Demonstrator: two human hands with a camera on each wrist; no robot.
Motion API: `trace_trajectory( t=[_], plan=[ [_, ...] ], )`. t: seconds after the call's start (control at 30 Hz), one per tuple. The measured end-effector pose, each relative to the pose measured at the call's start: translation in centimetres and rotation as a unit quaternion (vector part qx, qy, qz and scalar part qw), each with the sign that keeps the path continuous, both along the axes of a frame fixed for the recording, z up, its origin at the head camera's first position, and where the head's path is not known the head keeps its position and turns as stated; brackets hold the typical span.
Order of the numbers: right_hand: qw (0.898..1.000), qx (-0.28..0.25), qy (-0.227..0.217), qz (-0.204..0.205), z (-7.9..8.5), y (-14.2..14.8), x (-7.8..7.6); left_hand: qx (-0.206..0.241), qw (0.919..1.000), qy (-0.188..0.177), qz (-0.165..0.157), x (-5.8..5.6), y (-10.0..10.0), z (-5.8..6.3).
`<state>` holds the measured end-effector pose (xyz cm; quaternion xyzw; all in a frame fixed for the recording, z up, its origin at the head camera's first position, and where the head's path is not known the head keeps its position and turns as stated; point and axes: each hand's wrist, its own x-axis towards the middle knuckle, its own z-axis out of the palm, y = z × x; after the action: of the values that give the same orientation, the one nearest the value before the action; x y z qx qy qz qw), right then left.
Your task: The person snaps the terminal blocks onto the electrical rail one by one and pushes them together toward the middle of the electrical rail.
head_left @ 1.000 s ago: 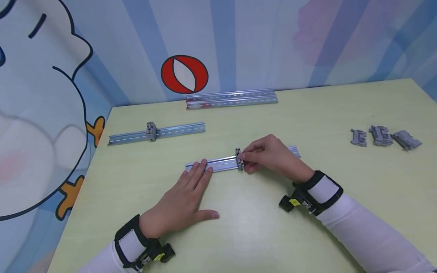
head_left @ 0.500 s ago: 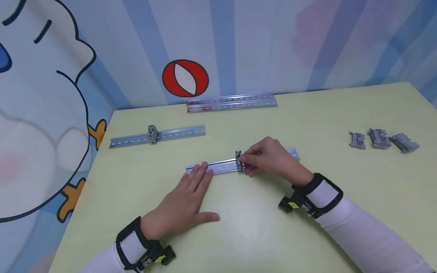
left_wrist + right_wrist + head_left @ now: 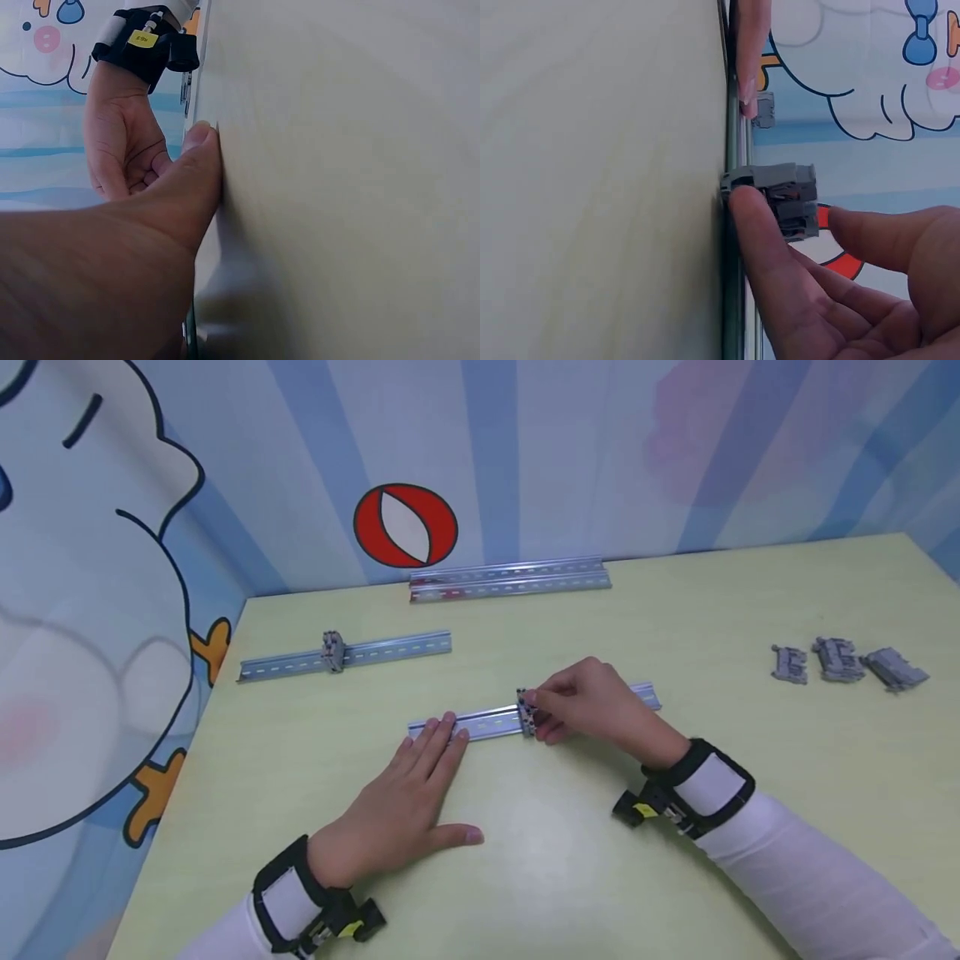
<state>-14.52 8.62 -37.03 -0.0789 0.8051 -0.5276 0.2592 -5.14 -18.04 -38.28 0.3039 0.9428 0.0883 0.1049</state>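
On the rail [image 3: 489, 723] steadied by the flat left hand [image 3: 405, 806], the right hand's [image 3: 588, 702] pinched block [image 3: 525, 718] is best kept square.

nothing legible: yellow tag [image 3: 142, 39] on strap [image 3: 124, 60], 11 o'clock in left wrist view, marks too small.

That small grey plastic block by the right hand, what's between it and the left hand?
In the head view, just a bare stretch of slotted silver metal rail between left hand and grey block.
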Motion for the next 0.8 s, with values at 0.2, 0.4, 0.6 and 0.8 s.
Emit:
trace_trajectory(
  t=[0.2,0.4,0.6,0.8],
  plan=[
    [0.999,0.012,0.047,-0.003,0.1,-0.5,0.2,-0.004,1.0,0.001,-0.001,0.0,0.1,0.2],
    [0.998,0.018,0.065,-0.013,0.3,-0.8,0.3,-0.007,0.9999,-0.012,0.0,-0.1,0.1,0.3],
    [0.998,0.029,0.056,-0.016,0.5,-1.0,0.2,-0.007,0.9997,-0.023,0.0,-0.2,0.3,0.4],
    [0.999,0.037,0.036,-0.014,0.7,-1.3,-0.1,0.007,0.9995,-0.031,-0.002,-0.3,0.1,0.3]
  ],
)
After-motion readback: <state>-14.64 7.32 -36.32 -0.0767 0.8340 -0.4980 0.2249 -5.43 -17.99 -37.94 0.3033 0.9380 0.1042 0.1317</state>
